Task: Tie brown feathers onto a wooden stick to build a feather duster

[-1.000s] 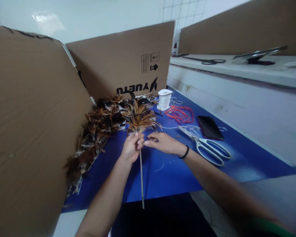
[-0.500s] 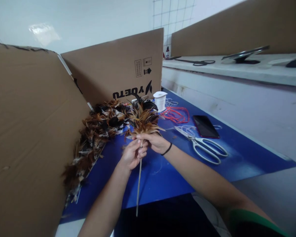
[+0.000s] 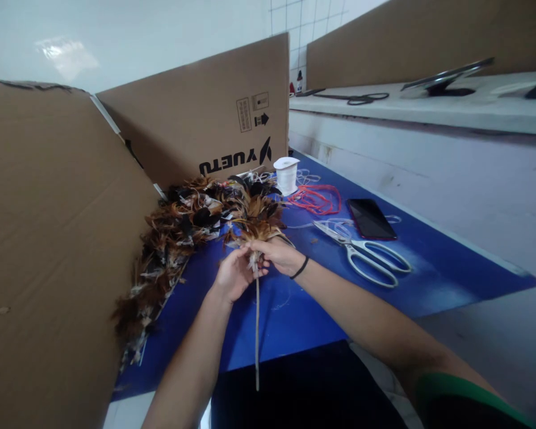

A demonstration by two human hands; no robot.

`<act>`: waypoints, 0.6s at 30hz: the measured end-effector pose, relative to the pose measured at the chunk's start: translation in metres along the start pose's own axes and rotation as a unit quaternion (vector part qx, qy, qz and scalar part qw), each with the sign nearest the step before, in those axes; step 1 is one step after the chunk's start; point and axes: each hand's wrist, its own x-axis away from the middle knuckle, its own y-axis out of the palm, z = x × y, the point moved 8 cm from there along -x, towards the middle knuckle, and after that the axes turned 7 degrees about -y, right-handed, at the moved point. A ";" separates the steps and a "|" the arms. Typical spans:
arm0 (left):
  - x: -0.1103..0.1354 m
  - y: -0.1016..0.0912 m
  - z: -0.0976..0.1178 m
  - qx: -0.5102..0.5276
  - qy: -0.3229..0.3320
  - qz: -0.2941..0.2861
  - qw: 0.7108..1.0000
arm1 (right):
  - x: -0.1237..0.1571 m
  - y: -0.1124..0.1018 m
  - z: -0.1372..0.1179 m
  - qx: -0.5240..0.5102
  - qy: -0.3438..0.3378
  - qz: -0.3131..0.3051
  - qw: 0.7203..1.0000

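Observation:
Both hands meet at the neck of a feather duster (image 3: 257, 333), whose thin pale stick points toward me and down past the table's front edge. Its brown and black feathers fan out on the far side of my fingers. My left hand (image 3: 236, 275) curls under the neck, thumb up against the feather bases and fingertips showing behind the stick. From the right, my right hand (image 3: 280, 256), with a black band on its wrist, pinches the feather bases; its fingertips are partly hidden. Pale quill ends bunch between the hands.
A heap of feathers (image 3: 161, 256) lies along the cardboard panel (image 3: 49, 238) at left. On the blue tabletop (image 3: 295, 322) are a white spool (image 3: 286, 177), red cord (image 3: 317, 199), a phone (image 3: 371, 218) and scissors (image 3: 370, 256). A white ledge (image 3: 339, 106) runs along the right.
My left hand has loosened from around the stick and turned palm up, uncovering the pale quill ends. The stick has swung slightly right. The right hand keeps its hold.

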 end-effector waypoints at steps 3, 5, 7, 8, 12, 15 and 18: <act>0.000 -0.002 0.000 -0.050 0.014 0.015 0.999 | 0.001 0.002 0.004 0.021 0.010 -0.002 1.000; -0.001 0.000 -0.002 -0.072 0.021 0.004 0.997 | 0.001 0.001 0.006 0.041 0.016 -0.003 0.999; -0.002 0.001 -0.004 -0.069 0.026 -0.009 0.997 | 0.000 -0.003 0.007 0.062 0.008 0.015 0.998; -0.002 0.001 -0.004 -0.062 0.028 -0.012 0.998 | 0.000 -0.005 0.006 0.069 0.001 0.030 0.997; -0.003 0.001 -0.006 -0.064 0.026 -0.013 0.998 | -0.001 -0.006 0.006 0.044 -0.009 0.043 0.998; -0.002 0.002 -0.006 -0.078 0.026 -0.006 0.997 | 0.000 -0.005 0.007 0.031 0.005 0.047 0.998; -0.003 0.002 -0.006 -0.088 0.030 0.010 0.996 | 0.001 -0.007 0.007 0.045 0.012 0.060 0.997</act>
